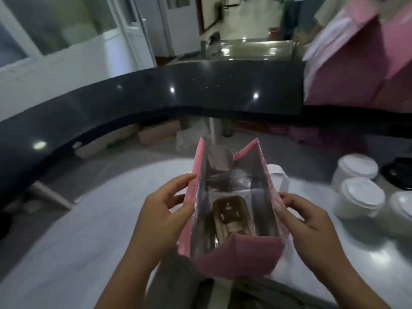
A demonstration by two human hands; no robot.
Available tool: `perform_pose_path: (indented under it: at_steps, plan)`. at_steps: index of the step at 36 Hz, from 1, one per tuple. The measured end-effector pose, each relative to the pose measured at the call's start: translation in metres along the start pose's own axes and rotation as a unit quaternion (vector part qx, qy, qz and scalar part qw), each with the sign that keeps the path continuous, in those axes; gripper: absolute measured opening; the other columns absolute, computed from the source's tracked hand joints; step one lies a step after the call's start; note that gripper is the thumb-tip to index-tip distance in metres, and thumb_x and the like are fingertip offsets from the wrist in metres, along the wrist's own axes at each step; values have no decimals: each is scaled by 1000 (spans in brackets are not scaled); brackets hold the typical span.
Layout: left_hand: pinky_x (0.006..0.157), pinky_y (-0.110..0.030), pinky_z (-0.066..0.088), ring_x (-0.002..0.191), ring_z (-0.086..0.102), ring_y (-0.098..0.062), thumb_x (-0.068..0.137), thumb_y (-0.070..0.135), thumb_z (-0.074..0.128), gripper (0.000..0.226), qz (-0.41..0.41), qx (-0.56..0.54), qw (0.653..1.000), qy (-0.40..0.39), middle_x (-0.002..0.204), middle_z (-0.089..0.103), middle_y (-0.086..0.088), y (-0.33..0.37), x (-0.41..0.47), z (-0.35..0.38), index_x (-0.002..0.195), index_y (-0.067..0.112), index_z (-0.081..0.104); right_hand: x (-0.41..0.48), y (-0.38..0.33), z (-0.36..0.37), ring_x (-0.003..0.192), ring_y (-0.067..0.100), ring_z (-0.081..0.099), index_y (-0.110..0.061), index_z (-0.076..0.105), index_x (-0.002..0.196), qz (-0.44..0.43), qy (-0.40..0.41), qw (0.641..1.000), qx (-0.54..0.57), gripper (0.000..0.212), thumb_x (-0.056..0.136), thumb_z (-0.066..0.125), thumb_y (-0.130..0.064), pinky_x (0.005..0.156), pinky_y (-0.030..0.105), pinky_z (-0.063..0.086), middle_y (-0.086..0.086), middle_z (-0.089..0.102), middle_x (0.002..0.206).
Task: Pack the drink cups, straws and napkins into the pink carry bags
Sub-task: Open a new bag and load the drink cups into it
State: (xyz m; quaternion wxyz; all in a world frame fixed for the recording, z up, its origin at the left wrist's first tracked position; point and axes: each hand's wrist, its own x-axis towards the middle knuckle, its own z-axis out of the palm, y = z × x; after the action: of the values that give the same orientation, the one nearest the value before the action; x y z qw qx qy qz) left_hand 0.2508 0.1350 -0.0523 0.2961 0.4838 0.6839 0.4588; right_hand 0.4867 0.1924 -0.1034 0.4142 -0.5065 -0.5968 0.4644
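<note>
At lower centre my left hand [165, 210] and right hand [312, 221] each keep a pinching grip on one side wall of the pink carry bag [234, 257], spreading its mouth so the drink cups [359, 197] (lidded, at right) can reach the cardboard holder [231, 217] inside.

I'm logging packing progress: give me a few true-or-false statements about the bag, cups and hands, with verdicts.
1. The left hand and right hand both grip the pink bag by its side walls. True.
2. A drink cup already stands inside the bag. False: only a brown cup holder lies at its bottom.
3. White lidded cups stand to the right of the bag. True.
4. The right hand holds a straw. False: it pinches the bag's right wall.
</note>
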Motion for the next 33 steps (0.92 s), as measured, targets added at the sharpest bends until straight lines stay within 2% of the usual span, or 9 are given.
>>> perform_pose_path:
  at_steps: [6,9,11,15,20,24,27,30,33]
  plan:
    - [70,-14,57,99,67,4,89,14,69,39,48,-13,998,-42,104,67,37,20,42,75,106,49,67,25,26,-56,79,13,69,-8,71,85,24,58,998,14,19,98,57,-14,65,22,55,-7,74,87]
    - [61,-5,50,94,62,16,89,17,68,35,57,-15,997,-51,95,63,46,27,57,104,104,49,67,36,35,-75,77,33,66,-9,70,91,27,56,998,15,16,98,57,-15,72,50,55,5,71,81]
    - [58,-3,47,90,60,20,89,17,68,34,60,-17,997,-55,91,61,48,30,64,118,103,48,66,42,38,-84,76,36,66,-8,69,93,28,47,998,28,15,99,56,-14,74,56,54,7,71,81]
    - [57,-3,47,91,61,18,90,13,66,34,66,-21,996,-64,90,62,46,30,68,132,104,44,67,48,41,-93,75,21,71,-6,69,92,36,41,998,39,17,99,54,-10,70,41,59,4,73,83]
    - [58,-5,50,94,62,13,88,23,66,27,55,-49,994,-74,94,66,40,28,75,134,104,44,67,50,41,-90,73,11,69,-10,70,89,40,57,997,44,17,98,55,-10,63,22,54,0,73,81]
    - [63,-7,53,98,62,10,83,36,63,25,48,-75,992,-88,99,66,36,26,83,134,104,46,68,50,35,-86,86,15,70,-10,69,85,57,100,993,28,21,91,62,-29,75,31,57,-6,75,92]
    - [62,-7,52,96,62,12,91,18,64,30,43,-99,987,-118,96,67,37,23,89,135,104,45,69,48,30,-89,100,-1,66,-16,68,79,85,116,990,-1,20,90,67,-33,88,34,55,-24,71,106]
    - [64,-9,53,95,63,9,93,9,63,36,29,-113,982,-149,98,68,34,21,95,133,105,42,70,47,25,-99,109,5,64,-22,72,81,92,118,988,-27,26,84,68,-47,92,46,54,-25,68,112]
    - [63,-10,53,98,63,8,92,13,65,34,17,-122,978,-171,103,68,31,21,97,130,106,44,70,51,22,-116,100,11,68,-20,73,76,95,145,985,-22,14,88,72,-27,87,41,57,-18,71,108]
